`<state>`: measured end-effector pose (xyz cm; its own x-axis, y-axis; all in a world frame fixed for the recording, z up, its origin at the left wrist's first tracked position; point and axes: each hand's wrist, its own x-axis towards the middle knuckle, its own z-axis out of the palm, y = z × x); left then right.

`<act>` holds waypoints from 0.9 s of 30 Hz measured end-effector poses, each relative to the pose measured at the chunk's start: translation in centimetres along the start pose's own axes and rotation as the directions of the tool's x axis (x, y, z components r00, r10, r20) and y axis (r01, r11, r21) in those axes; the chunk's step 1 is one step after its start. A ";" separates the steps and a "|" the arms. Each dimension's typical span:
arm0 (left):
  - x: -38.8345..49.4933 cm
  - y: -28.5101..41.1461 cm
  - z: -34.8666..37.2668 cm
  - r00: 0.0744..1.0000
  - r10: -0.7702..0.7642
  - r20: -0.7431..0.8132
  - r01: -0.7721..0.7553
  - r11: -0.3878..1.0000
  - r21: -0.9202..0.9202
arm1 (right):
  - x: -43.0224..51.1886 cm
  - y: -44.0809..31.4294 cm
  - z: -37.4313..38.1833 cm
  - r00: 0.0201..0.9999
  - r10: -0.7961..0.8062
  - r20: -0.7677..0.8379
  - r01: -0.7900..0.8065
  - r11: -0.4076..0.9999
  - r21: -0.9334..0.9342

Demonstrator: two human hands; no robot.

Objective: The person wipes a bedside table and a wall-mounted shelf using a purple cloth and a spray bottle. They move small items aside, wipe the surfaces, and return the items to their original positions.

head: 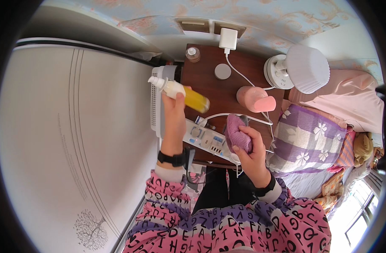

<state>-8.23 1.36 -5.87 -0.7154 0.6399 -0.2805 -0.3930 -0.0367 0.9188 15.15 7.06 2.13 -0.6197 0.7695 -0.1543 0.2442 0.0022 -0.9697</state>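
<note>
My left hand point(176, 106) is closed round a clear pump bottle point(196, 100) of yellow liquid, held tilted with its white pump head towards the upper left. Folded purple cloth point(238, 134) is pinched between the thumb and fingers of my right hand point(253, 148), above the right end of a white power strip point(208, 143). Beyond the hands, a pink bottle point(253, 98), a round white lid or disc point(222, 71) and a small clear bottle with a white cap point(193, 54) stand on the dark wooden bedside table point(205, 63).
A white charger point(228, 38) in the wall socket trails a cable across the table. The lamp point(307, 69) stands at the back right, beside a bed with a purple checked quilt point(310, 139). At the left are a large pale panel point(47, 126) and a white perforated plastic container point(158, 104).
</note>
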 end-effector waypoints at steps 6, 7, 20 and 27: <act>-7.1 0.4 2.8 1.000 -0.017 0.003 0.017 1.000 -0.006 | 0.4 0.5 3.0 0.946 -0.245 0.211 0.286 0.939 -0.191; -7.7 0.0 3.7 0.997 0.062 -0.047 -0.059 0.996 0.072 | 0.8 0.5 3.6 0.946 -0.264 0.187 0.298 0.936 -0.187; -6.6 0.5 3.3 0.969 0.248 0.013 -0.244 0.941 0.236 | 0.9 1.1 4.1 0.968 -0.001 0.249 -0.002 1.000 0.013; 3.7 -1.8 4.4 0.958 0.286 0.031 -0.279 0.899 0.336 | 0.1 1.9 1.0 0.993 0.043 0.107 -0.044 0.999 0.002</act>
<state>-7.63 7.16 -7.31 -0.7798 0.6260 0.0023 0.0404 0.0466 0.9981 14.83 6.49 0.13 -0.6845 0.6964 -0.2155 0.2698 -0.0326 -0.9624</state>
